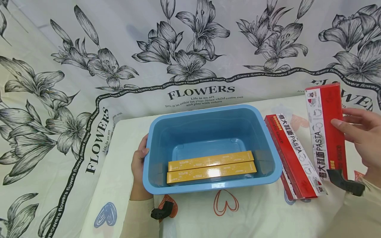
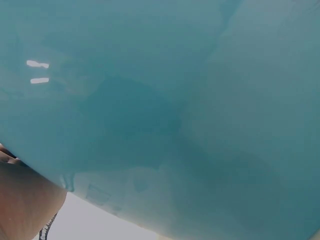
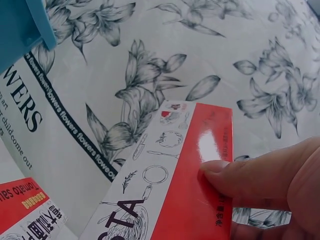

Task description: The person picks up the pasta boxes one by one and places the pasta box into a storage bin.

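A blue plastic basin stands on the table, with two yellow boxes lying side by side along its near wall. My left hand grips the basin's left rim, thumb over the edge. In the left wrist view the basin's outer wall fills most of the picture. To the right of the basin, my right hand holds a red and white pasta box upright, thumb on its red face. More red and white pasta boxes lie stacked on the table between the basin and that hand.
The table has a pale cloth with heart prints. Behind and to the left hangs a white sheet with black flower drawings and lettering. Black wrist devices sit on both forearms.
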### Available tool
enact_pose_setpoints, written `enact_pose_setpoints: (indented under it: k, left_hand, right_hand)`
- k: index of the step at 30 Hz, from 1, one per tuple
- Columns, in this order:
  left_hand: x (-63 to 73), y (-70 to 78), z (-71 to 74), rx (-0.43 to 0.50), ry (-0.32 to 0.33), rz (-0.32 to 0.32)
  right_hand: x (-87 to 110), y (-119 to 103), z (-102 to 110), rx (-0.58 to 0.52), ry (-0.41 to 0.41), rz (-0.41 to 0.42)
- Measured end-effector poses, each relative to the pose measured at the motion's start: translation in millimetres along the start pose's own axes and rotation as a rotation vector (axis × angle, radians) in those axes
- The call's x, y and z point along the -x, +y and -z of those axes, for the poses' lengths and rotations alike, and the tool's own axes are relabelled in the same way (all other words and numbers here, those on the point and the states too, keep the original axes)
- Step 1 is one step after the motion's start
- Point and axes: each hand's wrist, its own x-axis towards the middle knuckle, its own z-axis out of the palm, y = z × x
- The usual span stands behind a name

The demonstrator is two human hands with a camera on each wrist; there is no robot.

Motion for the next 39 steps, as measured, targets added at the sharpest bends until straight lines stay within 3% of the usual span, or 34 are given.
enact_pose_setpoints:
  k: [12, 28, 34, 39]
  left_hand:
    - [0.9, 0.3, -0.9, 0.018, 0.002, 0.004]
    - [-1.0, -0.3, -0.1, 0.005, 0.002, -0.006]
    - [-0.9, -1.0, -0.2, -0.002, 0.005, -0.009]
    - [-0.8, -1.1, -0.3, 0.007, 0.003, -0.005]
  right_hand:
    - [7.9, -11, -3, -0.011, 0.075, 0.118]
    - [13.5, -20, -10, 0.088, 0.156, 0.095]
    - [16.0, -25, -9, 0.129, 0.128, 0.003]
    - [16.4, -29, -11, 0.143, 0.139, -0.006]
